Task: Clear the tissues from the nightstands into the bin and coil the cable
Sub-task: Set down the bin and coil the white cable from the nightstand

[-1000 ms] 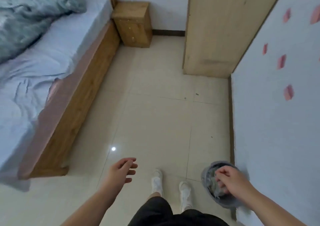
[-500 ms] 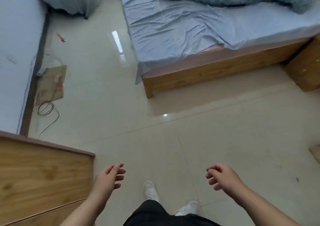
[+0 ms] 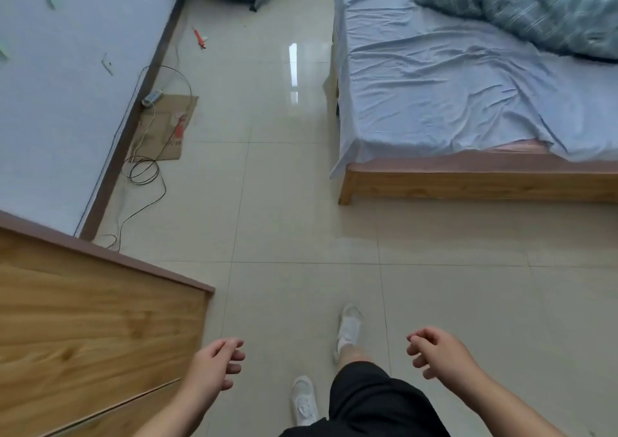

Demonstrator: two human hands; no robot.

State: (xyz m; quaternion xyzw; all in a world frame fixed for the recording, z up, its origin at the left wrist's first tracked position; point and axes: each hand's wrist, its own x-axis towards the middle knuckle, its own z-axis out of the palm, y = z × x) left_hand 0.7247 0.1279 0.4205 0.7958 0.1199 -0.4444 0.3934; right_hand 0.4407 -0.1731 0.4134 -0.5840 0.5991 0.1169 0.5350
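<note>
A thin black cable (image 3: 144,171) lies in loose loops on the tiled floor by the left wall, running up to a power strip (image 3: 152,97) at the baseboard. My left hand (image 3: 215,364) hangs low in front of me, fingers loosely curled and holding nothing. My right hand (image 3: 434,353) is also low, fingers loosely curled and empty. Both hands are far from the cable. No tissue, bin or nightstand is in view.
A wooden cabinet (image 3: 83,329) fills the lower left beside my left hand. A bed (image 3: 468,102) with a blue sheet and grey blanket stands at the right. A flat cardboard piece (image 3: 167,128) and a small red object (image 3: 199,37) lie on the floor.
I have turned away from the bin, where my right hand was over the tissues, and now face the floor between cabinet and bed. Both hands are empty and hang low.
</note>
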